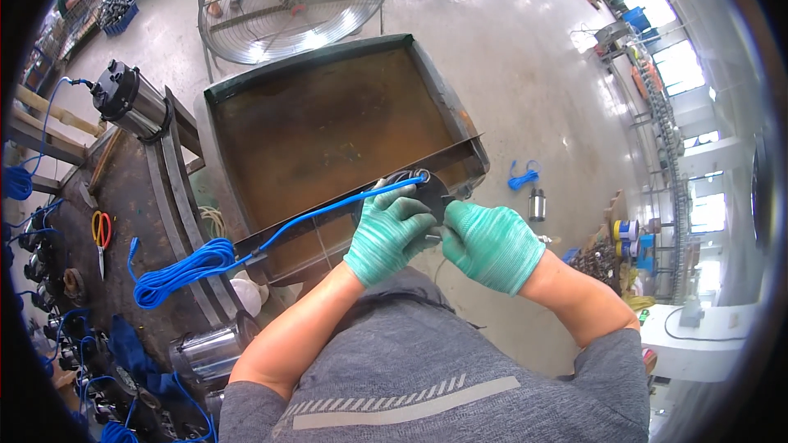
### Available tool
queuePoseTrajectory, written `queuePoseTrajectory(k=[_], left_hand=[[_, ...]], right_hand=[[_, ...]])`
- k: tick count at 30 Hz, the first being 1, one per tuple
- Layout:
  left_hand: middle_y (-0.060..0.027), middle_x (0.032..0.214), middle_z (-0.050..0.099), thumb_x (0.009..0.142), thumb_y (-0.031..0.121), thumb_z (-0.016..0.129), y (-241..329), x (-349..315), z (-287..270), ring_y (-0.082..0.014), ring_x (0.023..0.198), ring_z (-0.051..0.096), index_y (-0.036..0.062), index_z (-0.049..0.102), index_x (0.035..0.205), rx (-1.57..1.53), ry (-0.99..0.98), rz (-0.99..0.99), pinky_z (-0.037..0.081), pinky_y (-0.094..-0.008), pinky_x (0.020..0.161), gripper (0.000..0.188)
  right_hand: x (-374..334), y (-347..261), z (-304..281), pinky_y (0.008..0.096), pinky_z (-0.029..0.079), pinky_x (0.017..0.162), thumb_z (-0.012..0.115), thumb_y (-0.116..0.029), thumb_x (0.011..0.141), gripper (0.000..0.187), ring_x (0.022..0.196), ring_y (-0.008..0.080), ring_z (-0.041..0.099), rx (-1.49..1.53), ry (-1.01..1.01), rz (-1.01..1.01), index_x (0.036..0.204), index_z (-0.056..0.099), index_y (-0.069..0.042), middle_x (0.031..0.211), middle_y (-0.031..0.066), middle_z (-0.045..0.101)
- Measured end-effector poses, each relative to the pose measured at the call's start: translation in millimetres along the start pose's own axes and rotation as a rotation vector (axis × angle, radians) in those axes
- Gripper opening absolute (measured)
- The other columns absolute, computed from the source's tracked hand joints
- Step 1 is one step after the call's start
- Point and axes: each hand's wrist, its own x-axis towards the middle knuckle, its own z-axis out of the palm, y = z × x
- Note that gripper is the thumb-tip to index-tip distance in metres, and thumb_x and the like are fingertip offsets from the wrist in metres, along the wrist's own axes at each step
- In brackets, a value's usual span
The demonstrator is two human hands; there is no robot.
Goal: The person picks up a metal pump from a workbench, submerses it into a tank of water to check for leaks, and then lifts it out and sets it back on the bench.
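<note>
Both my hands wear green knit gloves and meet in front of my chest. My left hand (390, 230) is closed, its fingers curled against a dark round pump part (427, 190), most of which the gloves hide. A blue cable (328, 205) joins that part beside a small metal ring. My right hand (491, 246) is closed in a pinch just right of it; what lies in its fingers is too small and covered to make out. From the pump part the cable runs left over a dark metal rail to a tied coil (185, 272).
Beyond the rail stands a metal tank (215, 156) of brownish water, with a large fan (294, 4) behind it. A steel pump (131, 102) rests on the left frame near red-handled scissors (102, 238). Another blue coil (524, 175) and a steel cylinder (537, 205) are on the floor at right.
</note>
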Motion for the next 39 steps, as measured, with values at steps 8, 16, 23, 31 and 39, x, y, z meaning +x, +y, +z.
queuePoseTrajectory(k=[8, 16, 23, 31, 39], left_hand=[[0.0020, 0.108, 0.067, 0.071, 0.032, 0.082, -2, -3, 3, -0.0326, 0.125, 0.052, 0.0213, 0.073, 0.104, -0.051, -0.010, -0.011, 0.031, -0.0583, 0.114, 0.035], [0.0014, 0.105, 0.068, 0.073, 0.038, 0.082, -1, 1, 1, -0.0308, 0.124, 0.056, 0.0239, 0.074, 0.095, -0.047, 0.017, -0.011, 0.033, -0.0560, 0.111, 0.027], [0.0012, 0.106, 0.068, 0.072, 0.038, 0.082, 1, -2, 1, -0.0309, 0.124, 0.056, 0.0224, 0.074, 0.096, -0.041, 0.019, -0.018, 0.033, -0.0537, 0.112, 0.030], [0.0006, 0.107, 0.067, 0.068, 0.026, 0.085, 0, -4, 3, -0.0325, 0.125, 0.052, 0.0204, 0.074, 0.102, -0.048, 0.016, 0.004, 0.034, -0.0580, 0.113, 0.036], [0.0002, 0.108, 0.065, 0.069, 0.023, 0.086, -2, -1, 2, -0.0332, 0.122, 0.053, 0.0197, 0.072, 0.099, 0.015, 0.002, 0.026, 0.041, -0.0481, 0.104, 0.033]], right_hand=[[1, 0, 2, 0.0457, 0.054, 0.054, 0.063, -0.016, 0.090, 0.014, 0.062, 0.0359, 0.067, -0.021, -0.007, 0.029, 0.095, 0.054, -0.006, 0.074, 0.0159, 0.064], [1, 0, -4, 0.0460, 0.055, 0.057, 0.062, -0.017, 0.092, 0.015, 0.064, 0.0374, 0.067, 0.073, -0.008, 0.042, 0.096, 0.054, -0.006, 0.077, 0.0175, 0.066], [1, -1, 0, 0.0458, 0.055, 0.056, 0.063, -0.016, 0.090, 0.016, 0.064, 0.0369, 0.068, -0.004, -0.022, 0.018, 0.097, 0.053, -0.006, 0.075, 0.0166, 0.064], [1, 2, 1, 0.0464, 0.054, 0.056, 0.064, -0.014, 0.088, 0.016, 0.064, 0.0371, 0.067, -0.001, 0.032, -0.047, 0.097, 0.053, -0.006, 0.075, 0.0164, 0.063], [-9, 49, -17, 0.0428, 0.054, 0.064, 0.056, -0.006, 0.094, 0.022, 0.070, 0.0307, 0.067, 0.447, 0.020, -0.039, 0.115, 0.050, -0.004, 0.082, 0.0163, 0.065]])
